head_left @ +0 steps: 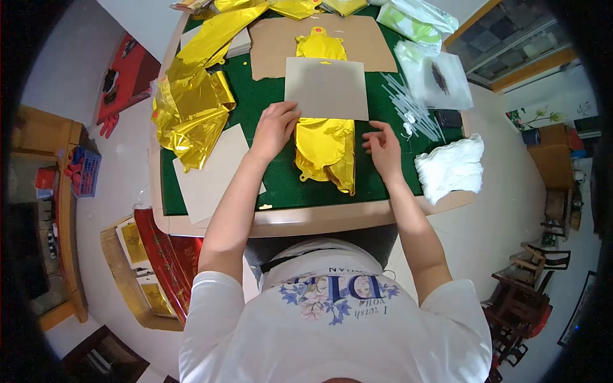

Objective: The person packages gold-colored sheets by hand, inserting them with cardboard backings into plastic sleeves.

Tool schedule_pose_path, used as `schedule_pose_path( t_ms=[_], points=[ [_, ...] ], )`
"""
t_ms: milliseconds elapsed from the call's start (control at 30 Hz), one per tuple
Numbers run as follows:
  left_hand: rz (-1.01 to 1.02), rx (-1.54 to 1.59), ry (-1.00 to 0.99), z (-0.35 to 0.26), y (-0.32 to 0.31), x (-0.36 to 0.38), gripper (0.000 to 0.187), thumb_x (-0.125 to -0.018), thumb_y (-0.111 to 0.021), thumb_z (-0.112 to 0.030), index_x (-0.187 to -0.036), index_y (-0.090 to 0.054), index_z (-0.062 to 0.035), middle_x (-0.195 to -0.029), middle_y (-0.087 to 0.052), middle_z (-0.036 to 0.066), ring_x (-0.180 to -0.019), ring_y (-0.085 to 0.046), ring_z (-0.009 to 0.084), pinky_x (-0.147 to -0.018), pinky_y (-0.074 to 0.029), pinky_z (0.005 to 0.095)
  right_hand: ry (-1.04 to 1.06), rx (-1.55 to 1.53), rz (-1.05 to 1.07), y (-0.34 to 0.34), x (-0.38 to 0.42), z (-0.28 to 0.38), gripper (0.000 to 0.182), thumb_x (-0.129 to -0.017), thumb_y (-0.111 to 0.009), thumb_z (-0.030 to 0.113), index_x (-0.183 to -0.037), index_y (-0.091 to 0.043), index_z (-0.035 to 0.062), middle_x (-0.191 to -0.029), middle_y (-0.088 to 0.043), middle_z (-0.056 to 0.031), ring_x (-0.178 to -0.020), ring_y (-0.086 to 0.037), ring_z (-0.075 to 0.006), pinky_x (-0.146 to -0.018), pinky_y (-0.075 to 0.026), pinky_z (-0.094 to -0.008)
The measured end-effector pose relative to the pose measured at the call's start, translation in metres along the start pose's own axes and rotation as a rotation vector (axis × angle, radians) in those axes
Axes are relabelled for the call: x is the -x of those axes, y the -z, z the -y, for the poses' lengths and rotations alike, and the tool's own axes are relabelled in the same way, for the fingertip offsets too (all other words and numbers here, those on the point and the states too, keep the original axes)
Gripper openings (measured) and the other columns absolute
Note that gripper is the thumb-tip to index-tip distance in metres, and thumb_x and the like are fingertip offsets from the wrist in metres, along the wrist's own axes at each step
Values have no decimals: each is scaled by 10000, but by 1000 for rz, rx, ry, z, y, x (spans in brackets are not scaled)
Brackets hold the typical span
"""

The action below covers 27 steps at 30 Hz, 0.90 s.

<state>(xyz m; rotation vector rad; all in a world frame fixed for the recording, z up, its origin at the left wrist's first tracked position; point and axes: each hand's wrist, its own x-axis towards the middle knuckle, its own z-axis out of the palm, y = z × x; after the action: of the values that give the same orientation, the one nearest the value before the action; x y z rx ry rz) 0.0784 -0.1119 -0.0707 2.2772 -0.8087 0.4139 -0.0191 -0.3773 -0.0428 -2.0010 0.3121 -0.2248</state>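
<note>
Where your left grip (276, 126) touches one grey card (327, 89), whether it clamps cannot be told; your right grip (370, 135) stands parted just beside it, one gold foil piece (325, 140) under the card, between both.

You see metallic-gold foil (325, 143), a plain grey-beige card (326, 90), a dark green table covering (281, 185), and your white shirt (338, 351) with its blue-and-pink floral print (313, 311).

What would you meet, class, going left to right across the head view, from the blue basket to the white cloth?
Blue basket → crumpled foil → left hand → grey card → right hand → white cloth.
</note>
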Motion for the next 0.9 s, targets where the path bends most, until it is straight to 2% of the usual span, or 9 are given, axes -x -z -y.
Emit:
schedule_pose_path(
  t_ms=[67, 167, 367, 533, 700, 733, 800, 833, 900],
  points=[
    [7, -8, -8, 0, 0, -1, 192, -833, -672, -82, -1021, -683, -43, -1183, -635, 101, -1108, -577, 300, -943, -467, 388, -251, -124, 104, 3, 7, 12, 356, -919, -487, -4, -1267, -521, 62, -995, -675, -100, -734, -636, -121, -616, -499, -239],
    [18, -21, -14, 0, 1, -2, 188, -838, -666, -86, -1020, -683, -41, -1185, -635, 100, -1105, -577, 299, -940, -469, 387, -340, -276, 138, 3, 5, 20, 361, -925, -496, 39, -1285, -503, 67, -1000, -681, -103, -660, -625, -112, -547, -479, -227],
    [6, -18, -17, -4, 3, -2, 181, -839, -665, -90, -1009, -684, -32, -1171, -641, 102, -1095, -580, 298, -937, -470, 391, -442, -313, 236, 6, -4, 21, 405, -905, -529, 76, -1308, -491, 78, -953, -688, -91, -551, -573, -101, -476, -438, -215],
    [-2, -11, -21, -3, 3, -3, 187, -842, -661, -93, -1016, -684, -29, -1171, -641, 108, -1097, -578, 304, -938, -467, 394, -419, -281, 335, 7, 4, 14, 454, -885, -547, 45, -1332, -481, 94, -891, -662, -53, -541, -546, -87, -473, -420, -202],
    [21, -20, -14, -3, 4, -3, 196, -846, -649, -93, -1030, -682, -32, -1190, -635, 109, -1110, -574, 304, -949, -461, 397, -80, -194, 364, 3, 7, 8, 523, -853, -557, -52, -1342, -483, 119, -925, -620, -37, -622, -560, -85, -552, -459, -216],
    [31, -20, -10, -3, 4, -3, 200, -847, -646, -94, -1034, -681, -33, -1196, -633, 109, -1114, -573, 304, -953, -458, 397, -78, -195, 363, 2, 6, 9, 523, -853, -557, -52, -1342, -483, 119, -925, -620, -37, -622, -560, -85, -552, -459, -216],
    [14, -13, -12, -4, 4, -4, 194, -836, -652, -90, -1017, -685, -31, -1177, -638, 108, -1108, -575, 298, -955, -454, 400, 172, 98, 318, 2, 3, 10, 510, -834, -571, -62, -1314, -512, 101, -897, -589, -46, -667, -571, -104, -602, -476, -245],
    [0, -4, -12, -5, 4, -4, 188, -824, -657, -87, -1000, -689, -28, -1158, -642, 108, -1101, -576, 293, -958, -450, 402, 176, 97, 317, 1, 2, 11, 510, -834, -571, -62, -1314, -512, 101, -897, -589, -46, -667, -571, -104, -602, -476, -245],
    [0, -4, -12, -5, 4, -3, 192, -826, -653, -86, -1006, -687, -28, -1163, -640, 108, -1106, -574, 294, -961, -448, 404, 397, 241, 223, -3, -1, 9, 451, -838, -570, -50, -1266, -549, 90, -889, -584, -83, -718, -610, -184, -653, -495, -295]
  ],
)
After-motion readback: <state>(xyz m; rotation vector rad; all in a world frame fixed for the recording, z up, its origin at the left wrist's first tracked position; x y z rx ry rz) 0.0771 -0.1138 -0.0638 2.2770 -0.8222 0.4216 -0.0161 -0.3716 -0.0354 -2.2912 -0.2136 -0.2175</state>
